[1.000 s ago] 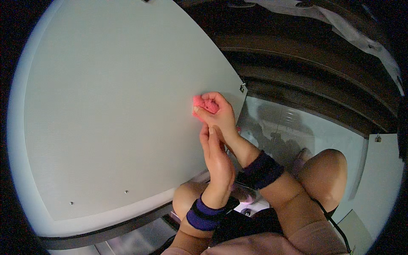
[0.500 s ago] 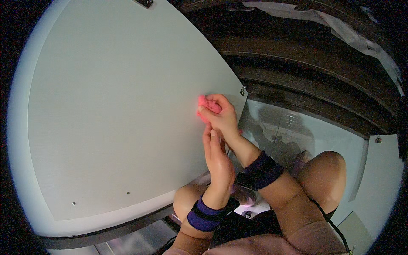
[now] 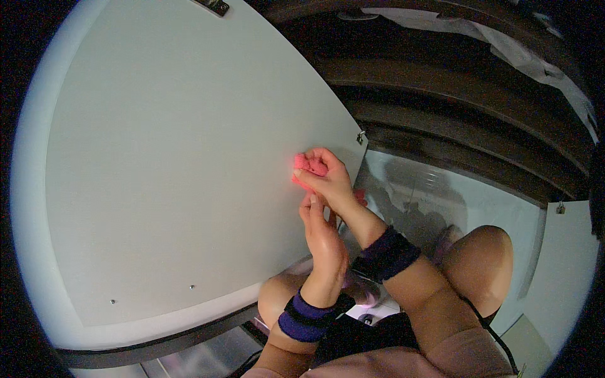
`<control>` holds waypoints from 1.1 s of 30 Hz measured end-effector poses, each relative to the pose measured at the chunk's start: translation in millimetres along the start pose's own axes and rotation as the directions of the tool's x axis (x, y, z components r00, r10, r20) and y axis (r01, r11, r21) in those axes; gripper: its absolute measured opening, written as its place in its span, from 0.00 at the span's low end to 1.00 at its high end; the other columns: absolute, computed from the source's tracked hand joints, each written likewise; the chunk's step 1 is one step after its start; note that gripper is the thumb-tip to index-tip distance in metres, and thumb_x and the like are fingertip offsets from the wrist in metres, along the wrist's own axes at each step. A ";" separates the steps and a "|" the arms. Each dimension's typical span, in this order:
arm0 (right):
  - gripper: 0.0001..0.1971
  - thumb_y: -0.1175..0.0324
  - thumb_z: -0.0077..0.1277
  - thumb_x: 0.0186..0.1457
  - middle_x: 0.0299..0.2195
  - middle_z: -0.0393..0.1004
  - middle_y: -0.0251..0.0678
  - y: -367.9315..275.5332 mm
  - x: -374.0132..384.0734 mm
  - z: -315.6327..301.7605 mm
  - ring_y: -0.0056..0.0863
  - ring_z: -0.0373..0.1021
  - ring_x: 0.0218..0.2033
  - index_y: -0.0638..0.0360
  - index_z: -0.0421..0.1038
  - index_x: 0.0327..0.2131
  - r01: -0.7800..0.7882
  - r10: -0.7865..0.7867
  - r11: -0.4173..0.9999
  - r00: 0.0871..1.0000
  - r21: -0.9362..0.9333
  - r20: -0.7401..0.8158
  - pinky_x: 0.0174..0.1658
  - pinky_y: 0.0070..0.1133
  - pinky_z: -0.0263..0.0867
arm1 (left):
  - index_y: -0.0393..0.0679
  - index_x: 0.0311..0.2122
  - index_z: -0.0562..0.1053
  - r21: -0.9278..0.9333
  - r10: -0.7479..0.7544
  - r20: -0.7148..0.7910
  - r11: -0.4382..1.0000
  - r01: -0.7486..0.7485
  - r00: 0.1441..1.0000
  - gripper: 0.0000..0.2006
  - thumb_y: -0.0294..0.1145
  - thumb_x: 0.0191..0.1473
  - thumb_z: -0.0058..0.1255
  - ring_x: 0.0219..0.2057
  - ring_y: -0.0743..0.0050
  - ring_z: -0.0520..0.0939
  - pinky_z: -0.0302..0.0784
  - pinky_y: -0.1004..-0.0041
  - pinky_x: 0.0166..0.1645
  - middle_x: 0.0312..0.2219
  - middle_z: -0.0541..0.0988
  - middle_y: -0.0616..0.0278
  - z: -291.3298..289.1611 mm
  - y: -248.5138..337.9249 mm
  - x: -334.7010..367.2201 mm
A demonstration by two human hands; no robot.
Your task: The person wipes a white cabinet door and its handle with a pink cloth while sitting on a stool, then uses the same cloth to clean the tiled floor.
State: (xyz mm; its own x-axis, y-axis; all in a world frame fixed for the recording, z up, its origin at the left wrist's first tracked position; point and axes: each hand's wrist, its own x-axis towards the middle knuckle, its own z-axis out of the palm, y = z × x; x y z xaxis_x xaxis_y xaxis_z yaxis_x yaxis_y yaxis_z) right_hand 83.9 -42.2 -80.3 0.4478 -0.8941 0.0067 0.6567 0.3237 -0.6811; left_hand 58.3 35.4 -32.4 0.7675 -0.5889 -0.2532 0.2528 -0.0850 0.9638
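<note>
A bunched pink cloth [image 3: 301, 162] is gripped in my right hand [image 3: 331, 183], with my thumb laid along it and the fingers curled behind. It is up against or just in front of the white door panel [image 3: 176, 151]; contact cannot be made out. Directly below the right hand, my left hand [image 3: 324, 246] points upward, thumb and forefinger together at the cloth's lower edge, seemingly pinching it. Its other fingers are partly hidden. Another bit of pink [image 3: 360, 196] shows beyond my right wrist. Dark purple bands wrap both wrists.
Metal hinges [image 3: 360, 137] sit at the panel's right edge. Dark wooden boards [image 3: 441, 94] curve across the upper right, with a whitish sheet [image 3: 466, 25] along them. A second white door [image 3: 561, 271] stands at the far right. My bent knee [image 3: 482, 258] is beside my right arm.
My right hand and the pink cloth have moved slightly down, closer to my left hand. More pink now shows beyond the right wrist. The left hand has barely moved.
</note>
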 end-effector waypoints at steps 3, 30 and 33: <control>0.15 0.74 0.58 0.42 0.30 0.67 0.28 -3.4 5.5 -10.5 0.16 0.63 0.33 0.62 0.65 0.35 -0.026 0.021 0.996 0.998 -0.089 -0.061 0.38 0.16 0.63 | 0.44 0.46 0.60 0.005 -0.023 -0.016 1.000 0.023 1.000 0.20 0.48 0.56 0.38 0.45 0.72 0.66 0.57 0.62 0.51 0.43 0.67 0.62 19.4 4.4 -7.6; 0.15 0.78 0.57 0.42 0.31 0.68 0.30 -54.1 0.0 -30.4 0.20 0.66 0.34 0.61 0.64 0.35 0.019 -0.018 1.000 1.000 -0.026 0.015 0.39 0.22 0.70 | 0.49 0.41 0.61 -0.054 -0.085 -0.016 0.995 0.084 0.996 0.14 0.47 0.55 0.40 0.41 0.71 0.67 0.59 0.62 0.48 0.35 0.66 0.66 62.6 11.0 -26.8; 0.14 0.79 0.56 0.42 0.31 0.68 0.30 -65.6 -1.8 -28.4 0.20 0.66 0.34 0.61 0.64 0.34 0.006 -0.005 0.999 1.000 -0.045 0.009 0.38 0.22 0.71 | 0.49 0.41 0.61 -0.052 -0.076 -0.023 0.996 0.074 0.997 0.14 0.46 0.55 0.40 0.41 0.71 0.67 0.59 0.63 0.48 0.36 0.66 0.65 66.5 14.7 -29.6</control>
State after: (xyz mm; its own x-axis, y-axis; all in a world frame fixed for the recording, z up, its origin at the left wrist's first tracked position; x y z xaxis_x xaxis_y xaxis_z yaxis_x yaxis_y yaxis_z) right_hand 22.7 -70.7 -56.4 0.4500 -0.8929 0.0171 0.6313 0.3045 -0.7133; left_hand 0.1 -1.9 -5.2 0.7596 -0.5621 -0.3272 0.3397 -0.0862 0.9366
